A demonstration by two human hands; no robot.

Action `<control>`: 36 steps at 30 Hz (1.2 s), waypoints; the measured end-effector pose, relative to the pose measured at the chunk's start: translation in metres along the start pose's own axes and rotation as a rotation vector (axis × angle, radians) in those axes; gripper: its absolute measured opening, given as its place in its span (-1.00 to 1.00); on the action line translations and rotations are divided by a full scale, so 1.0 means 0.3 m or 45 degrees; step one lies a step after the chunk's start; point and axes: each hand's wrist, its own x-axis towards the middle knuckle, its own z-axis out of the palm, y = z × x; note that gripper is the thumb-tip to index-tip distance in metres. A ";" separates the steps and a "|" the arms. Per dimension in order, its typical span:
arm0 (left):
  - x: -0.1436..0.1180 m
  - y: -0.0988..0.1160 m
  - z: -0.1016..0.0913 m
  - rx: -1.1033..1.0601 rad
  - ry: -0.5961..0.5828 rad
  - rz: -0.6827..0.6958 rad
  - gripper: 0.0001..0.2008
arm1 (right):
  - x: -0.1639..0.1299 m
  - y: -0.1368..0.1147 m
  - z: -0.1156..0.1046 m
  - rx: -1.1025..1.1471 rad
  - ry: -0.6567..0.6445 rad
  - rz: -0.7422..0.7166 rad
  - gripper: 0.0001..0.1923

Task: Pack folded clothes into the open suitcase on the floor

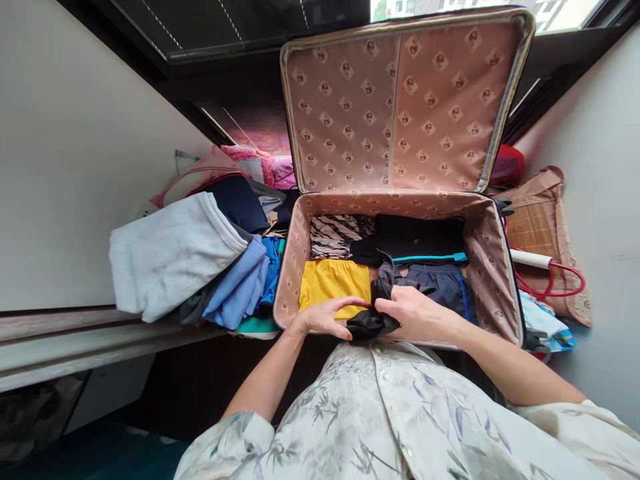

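At the suitcase [493, 280] front edge:
Grip: left hand [327, 317] and right hand [417, 313] both pinching a dark garment [373, 320].
Risk: bundle may unroll, rumpling the yellow shirt [333, 280].

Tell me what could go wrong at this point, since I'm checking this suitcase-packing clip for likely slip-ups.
1. The dark garment is bunched between the left hand and right hand at the near rim of the suitcase; it may go in creased or hang over the edge.
2. The stack of folded clothes beside the case leans and overhangs the ledge; a nudge could topple it.
3. The upright lid might fall forward onto the hands.
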 end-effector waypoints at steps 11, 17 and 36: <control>0.102 0.045 0.240 -0.059 0.258 -0.023 -0.66 | 0.037 0.097 0.030 0.725 0.073 0.021 -0.20; 0.043 0.101 0.248 -0.181 0.312 0.093 -0.68 | 0.012 0.170 -0.015 1.106 0.231 0.233 -0.13; -0.073 0.344 0.283 0.295 0.400 0.519 -0.65 | -0.200 0.120 0.034 1.483 0.061 -0.173 0.45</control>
